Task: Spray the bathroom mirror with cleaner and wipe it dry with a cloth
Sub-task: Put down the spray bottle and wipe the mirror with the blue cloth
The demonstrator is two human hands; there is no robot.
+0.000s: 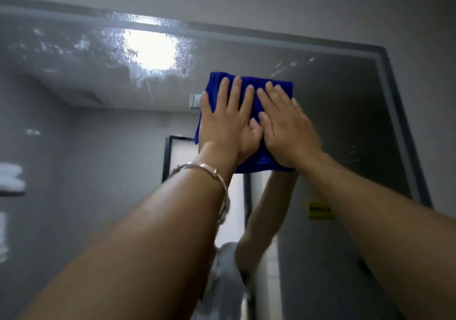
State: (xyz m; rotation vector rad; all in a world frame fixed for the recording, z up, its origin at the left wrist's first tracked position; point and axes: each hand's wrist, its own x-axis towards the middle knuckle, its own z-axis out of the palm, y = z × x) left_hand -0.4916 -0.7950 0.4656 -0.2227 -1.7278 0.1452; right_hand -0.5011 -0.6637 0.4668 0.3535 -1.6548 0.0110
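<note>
A folded blue cloth (256, 164) lies flat against the upper part of the bathroom mirror (98, 132). My left hand (227, 119) presses on its left half with straight, spread fingers. My right hand (286, 127) presses on its right half, fingers straight and overlapping the left hand's thumb. Both arms reach up and forward. Spray droplets and wet streaks (138, 45) cover the mirror's upper left around a reflected ceiling light. A few streaks (286, 66) sit just above the cloth to the right. No spray bottle is in view.
The mirror's grey frame (394, 112) runs along the top and down the right side, with plain wall beyond it. The mirror reflects a doorway (182, 156), white folded towels (11, 179) at the left and a yellow label (319, 210). A bracelet circles my left wrist.
</note>
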